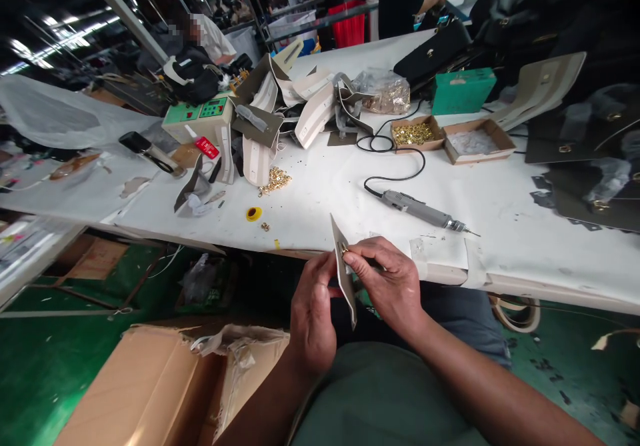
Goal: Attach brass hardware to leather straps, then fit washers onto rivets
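A thin panel (345,283), grey-beige on its visible face, stands on edge between my hands, just off the front edge of the table. My left hand (314,306) holds it from the left side, fingers behind it. A small gold metal fitting (343,249) sits at the panel's upper part. The thumb and index finger of my right hand (387,279) pinch this fitting against the panel. A grey electric screwdriver (420,210) lies on the table to the right, its bit pointing right.
The white table (320,196) bears loose gold pieces (275,181), a yellow roll (254,214), a box of gold parts (414,134), a green box (463,91) and stacked panels (315,113). A cardboard box (135,386) stands on the floor at left. People are at the back.
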### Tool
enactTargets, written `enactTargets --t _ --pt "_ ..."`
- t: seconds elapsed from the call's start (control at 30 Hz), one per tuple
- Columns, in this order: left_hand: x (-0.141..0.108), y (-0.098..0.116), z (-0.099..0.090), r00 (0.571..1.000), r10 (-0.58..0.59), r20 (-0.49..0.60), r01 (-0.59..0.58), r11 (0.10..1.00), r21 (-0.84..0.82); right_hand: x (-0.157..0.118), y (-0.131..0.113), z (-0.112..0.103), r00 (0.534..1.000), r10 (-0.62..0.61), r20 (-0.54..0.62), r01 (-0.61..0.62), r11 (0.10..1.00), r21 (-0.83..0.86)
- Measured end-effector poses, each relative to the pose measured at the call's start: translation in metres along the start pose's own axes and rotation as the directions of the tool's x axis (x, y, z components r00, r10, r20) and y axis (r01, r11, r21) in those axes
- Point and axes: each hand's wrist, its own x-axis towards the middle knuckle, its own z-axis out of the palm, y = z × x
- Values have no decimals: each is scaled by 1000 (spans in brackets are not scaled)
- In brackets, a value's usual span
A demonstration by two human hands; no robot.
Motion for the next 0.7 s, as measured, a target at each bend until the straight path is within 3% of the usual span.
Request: enactTargets --t 0.2,0.4,0.47,0.53,0.7 --pt "14 -2 -3 984 165 -62 -153 976 157 -5 -2 -7 992 -100 71 101 995 -4" --pt "23 -8 3 984 105 -145 -98 994 54 -6 -2 -13 983 -93 156 89 995 34" --pt "25 -12 7 984 91 -156 -90 996 15 -5 -4 -15 984 -19 175 15 1000 27" --pt "28 -15 10 979 109 -173 -105 994 30 -3 -6 -16 973 124 194 -142 986 86" --pt "40 -12 13 973 209 -99 -180 952 248 6 0 -23 829 455 324 -550 768 329"
